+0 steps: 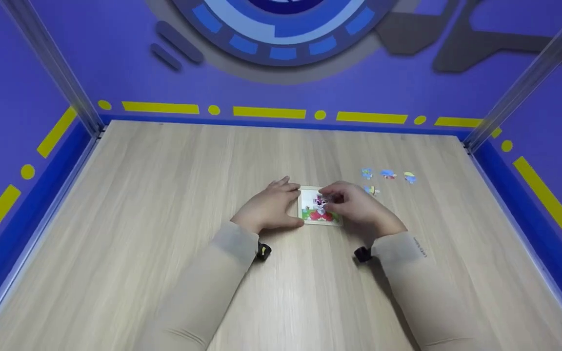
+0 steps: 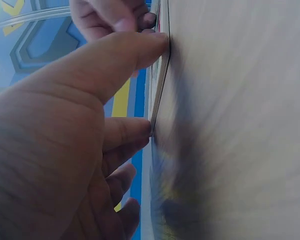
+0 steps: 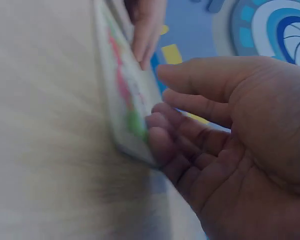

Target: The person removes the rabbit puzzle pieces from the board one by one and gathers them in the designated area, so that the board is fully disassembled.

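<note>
1. Pale wood edges the picture puzzle point(image 1: 320, 214), which lies on the table point(image 1: 188, 170) between both hands.
2. The left hand point(image 1: 273, 204) steadies its left edge, thumb at the near corner, fingers well apart from it at the far one.
3. The right hand point(image 1: 358, 202) bends over its right side; whether the fingers hold anything, I cannot tell.
4. Piece-fitting seems in hand; the next move likely calls for careful alignment.
5. Loose pieces point(image 1: 388, 174) lie far right; purple walls point(image 1: 115, 73) with yellow dashes point(image 1: 269, 112) stand around.
</note>
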A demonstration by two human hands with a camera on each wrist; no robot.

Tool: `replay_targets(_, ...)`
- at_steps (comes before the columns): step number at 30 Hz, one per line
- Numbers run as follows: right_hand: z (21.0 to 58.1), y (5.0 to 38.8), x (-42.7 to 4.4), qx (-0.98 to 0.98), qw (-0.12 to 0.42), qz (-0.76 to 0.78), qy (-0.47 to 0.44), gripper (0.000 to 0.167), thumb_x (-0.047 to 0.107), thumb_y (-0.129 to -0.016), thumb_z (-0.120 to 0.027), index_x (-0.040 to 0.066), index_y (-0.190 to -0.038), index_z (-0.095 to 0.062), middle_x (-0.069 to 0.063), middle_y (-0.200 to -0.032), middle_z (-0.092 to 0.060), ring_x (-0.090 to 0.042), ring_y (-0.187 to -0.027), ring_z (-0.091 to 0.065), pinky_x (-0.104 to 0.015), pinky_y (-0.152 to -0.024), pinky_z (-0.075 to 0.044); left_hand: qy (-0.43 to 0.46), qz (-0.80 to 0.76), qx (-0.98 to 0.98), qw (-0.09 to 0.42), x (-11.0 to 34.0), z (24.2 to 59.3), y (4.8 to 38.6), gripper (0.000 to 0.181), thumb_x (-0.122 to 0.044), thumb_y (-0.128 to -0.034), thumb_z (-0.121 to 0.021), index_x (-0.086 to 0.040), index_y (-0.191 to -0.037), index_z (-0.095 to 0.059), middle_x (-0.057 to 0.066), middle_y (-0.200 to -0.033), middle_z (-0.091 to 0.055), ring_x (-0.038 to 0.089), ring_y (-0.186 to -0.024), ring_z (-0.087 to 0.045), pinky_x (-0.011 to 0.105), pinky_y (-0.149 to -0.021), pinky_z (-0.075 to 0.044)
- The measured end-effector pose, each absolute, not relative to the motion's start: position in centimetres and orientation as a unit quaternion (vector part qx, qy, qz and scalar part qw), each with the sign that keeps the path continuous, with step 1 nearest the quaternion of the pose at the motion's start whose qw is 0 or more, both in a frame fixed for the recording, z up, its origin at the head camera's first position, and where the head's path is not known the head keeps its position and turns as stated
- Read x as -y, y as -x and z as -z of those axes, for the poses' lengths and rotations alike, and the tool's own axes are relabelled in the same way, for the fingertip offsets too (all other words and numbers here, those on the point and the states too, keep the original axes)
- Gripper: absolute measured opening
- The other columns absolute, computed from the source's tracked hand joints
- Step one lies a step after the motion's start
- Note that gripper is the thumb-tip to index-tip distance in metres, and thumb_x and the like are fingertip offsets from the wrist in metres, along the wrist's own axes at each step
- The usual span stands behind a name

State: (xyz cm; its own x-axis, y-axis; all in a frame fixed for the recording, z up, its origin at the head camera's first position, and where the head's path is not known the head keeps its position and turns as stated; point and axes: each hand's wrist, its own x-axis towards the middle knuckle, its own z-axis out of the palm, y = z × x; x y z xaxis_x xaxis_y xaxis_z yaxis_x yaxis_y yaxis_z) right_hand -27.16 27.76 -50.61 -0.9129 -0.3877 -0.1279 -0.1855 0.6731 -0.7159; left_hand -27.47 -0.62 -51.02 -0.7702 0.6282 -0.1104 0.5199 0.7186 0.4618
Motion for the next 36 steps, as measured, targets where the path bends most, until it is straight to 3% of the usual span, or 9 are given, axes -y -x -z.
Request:
replay_targets(11,51.5,27.0,-27.2,-0.912,0.131,0.349,0.173,0.045,0.017,-0.107,-0.077,0.006,-0.151,-0.073,-0.017,-0.142,-0.065,-0.027,-0.115,-0.064,-0.034,-0.097,-0.055,-0.307,-0.197,-0.921,0.135,0.4,50.7,27.4,0.089,-0.053,-0.0995,-0.084,-0.006,-0.169,-0.052,0.008,-0.184,-0.041,0.035,-0.179,-0.019,0.049,-0.150,-0.012)
replay_targets(28,51.9,26.9,-26.6,-0.909,0.113,0.364,0.169,0.034,0.009,-0.103,-0.080,0.008,-0.137,-0.074,-0.013,-0.124,-0.065,-0.025,-0.109,-0.063,-0.036,-0.094,-0.052,-0.307,-0.196,-0.924,0.120,0.2,50.7,27.2,0.088,-0.051,-0.0978,-0.087,-0.003,-0.165,-0.057,0.012,-0.181,-0.046,0.038,-0.177,-0.024,0.052,-0.149,-0.016)
replay_targets(36,52.0,27.0,-26.6,-0.910,0.115,0.359,0.174,0.041,0.009,-0.102,-0.081,0.010,-0.142,-0.073,-0.011,-0.125,-0.067,-0.024,-0.109,-0.062,-0.034,-0.092,-0.053,-0.308,-0.197,-0.923,0.119,0.3,50.9,27.3,0.089,-0.053,-0.0976,-0.087,-0.003,-0.165,-0.056,0.011,-0.181,-0.046,0.037,-0.178,-0.023,0.051,-0.150,-0.015)
